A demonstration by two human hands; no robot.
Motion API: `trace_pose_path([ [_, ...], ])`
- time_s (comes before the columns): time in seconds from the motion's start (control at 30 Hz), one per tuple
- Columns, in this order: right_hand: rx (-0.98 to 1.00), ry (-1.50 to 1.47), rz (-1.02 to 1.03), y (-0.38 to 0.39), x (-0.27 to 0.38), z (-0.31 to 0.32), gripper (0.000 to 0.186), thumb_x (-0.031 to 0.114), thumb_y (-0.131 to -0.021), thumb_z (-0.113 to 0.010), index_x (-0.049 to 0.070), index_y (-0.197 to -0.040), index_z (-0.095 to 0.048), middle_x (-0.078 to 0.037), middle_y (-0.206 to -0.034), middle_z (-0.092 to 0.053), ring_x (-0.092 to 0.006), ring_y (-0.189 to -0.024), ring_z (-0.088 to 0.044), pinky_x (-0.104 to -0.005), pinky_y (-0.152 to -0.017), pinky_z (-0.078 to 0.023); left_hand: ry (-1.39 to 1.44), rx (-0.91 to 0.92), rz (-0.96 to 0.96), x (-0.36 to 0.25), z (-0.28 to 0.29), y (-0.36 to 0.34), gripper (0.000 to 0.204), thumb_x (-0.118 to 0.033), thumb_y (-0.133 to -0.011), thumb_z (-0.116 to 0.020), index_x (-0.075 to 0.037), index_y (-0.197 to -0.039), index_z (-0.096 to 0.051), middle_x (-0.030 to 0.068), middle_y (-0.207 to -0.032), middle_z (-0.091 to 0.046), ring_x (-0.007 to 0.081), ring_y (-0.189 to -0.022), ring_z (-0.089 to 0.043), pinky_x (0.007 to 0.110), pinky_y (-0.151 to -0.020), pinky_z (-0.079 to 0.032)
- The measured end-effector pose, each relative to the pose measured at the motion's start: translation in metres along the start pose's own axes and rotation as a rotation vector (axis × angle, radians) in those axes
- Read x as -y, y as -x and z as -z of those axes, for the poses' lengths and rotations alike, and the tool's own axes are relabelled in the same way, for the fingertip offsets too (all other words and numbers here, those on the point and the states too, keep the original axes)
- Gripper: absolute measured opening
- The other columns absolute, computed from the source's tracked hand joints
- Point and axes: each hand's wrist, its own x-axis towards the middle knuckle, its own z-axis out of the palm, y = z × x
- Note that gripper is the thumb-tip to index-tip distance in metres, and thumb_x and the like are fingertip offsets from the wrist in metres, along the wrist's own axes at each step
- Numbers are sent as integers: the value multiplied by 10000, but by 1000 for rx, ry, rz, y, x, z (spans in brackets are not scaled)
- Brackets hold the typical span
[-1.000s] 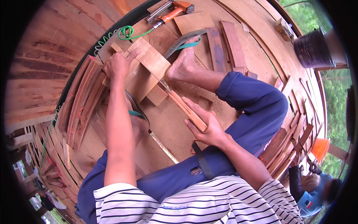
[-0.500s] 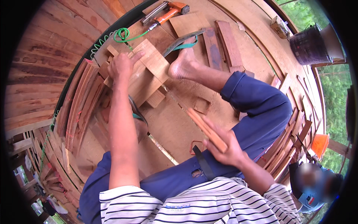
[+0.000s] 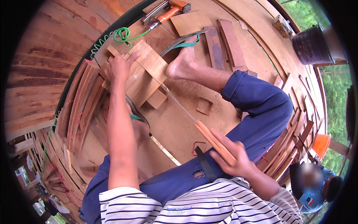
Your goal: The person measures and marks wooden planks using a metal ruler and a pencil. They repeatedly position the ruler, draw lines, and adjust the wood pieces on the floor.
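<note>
My right hand (image 3: 235,158) is closed round the long wooden handle of a handsaw (image 3: 213,141). Its thin blade, seen nearly edge-on, runs up to the near corner of a pale wooden board (image 3: 151,61). That board lies across another pale board (image 3: 138,86), which rests on a ribbed wooden block (image 3: 156,98). My left hand (image 3: 119,66) presses on the boards at their left end, thumb on top and fingers curled over the edge, the fingertips partly hidden. My bare right foot (image 3: 181,67) is against the upper board's right edge.
An orange nail gun (image 3: 173,10) with a green coiled hose (image 3: 123,34) lies beyond the boards. Reddish planks are stacked left (image 3: 80,104) and right (image 3: 291,138). A sandal (image 3: 184,43) lies by my foot. A dark bucket (image 3: 312,44) stands far right; another person (image 3: 313,186) is at lower right.
My right hand has drawn the saw back toward me, down and to the right, and more of its blade shows. My left hand still holds the boards, nearly unmoved.
</note>
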Motion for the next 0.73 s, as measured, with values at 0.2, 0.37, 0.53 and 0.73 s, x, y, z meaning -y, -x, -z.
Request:
trace_pose_path([
  [0.2, -102, 36, 55, -67, -20, -22, 652, 52, -955, -683, 52, -1562, -444, -246, -1305, -676, -322, -1106, -734, -384, -950, -544, 67, 2, -11, -26, 6, 3, 928, -909, -760, -568, -32, -974, -785, 246, -991, -757, 427, -960, -731, 553, -820, -557],
  [0.37, -67, 28, 93, -29, -8, -12, 654, 39, -931, -702, 10, -1538, -460, -224, -1214, -719, -343, -952, -762, -361, -849, -575, 15, -61, 8, -13, 5, 3, 911, -898, -766, -575, -28, -935, -784, 239, -983, -758, 436, -958, -729, 555, -817, -557],
  [0.53, 16, 79, 59, -13, 10, 9, 712, -2, -929, -661, 33, -1586, -390, -224, -1209, -729, -372, -1019, -748, -382, -909, -582, 26, -36, -21, -20, 3, 8, 923, -902, -766, -568, -24, -956, -781, 262, -977, -750, 448, -959, -725, 566, -826, -555],
  [0.73, -110, 99, 172, -57, -21, -19, 732, 114, -930, -737, 116, -1588, -417, -256, -1336, -657, -360, -1212, -681, -369, -1005, -549, 34, -17, -11, -21, 1, 4, 955, -912, -777, -554, -64, -1152, -786, 281, -1080, -742, 430, -1045, -714, 556, -883, -553],
])
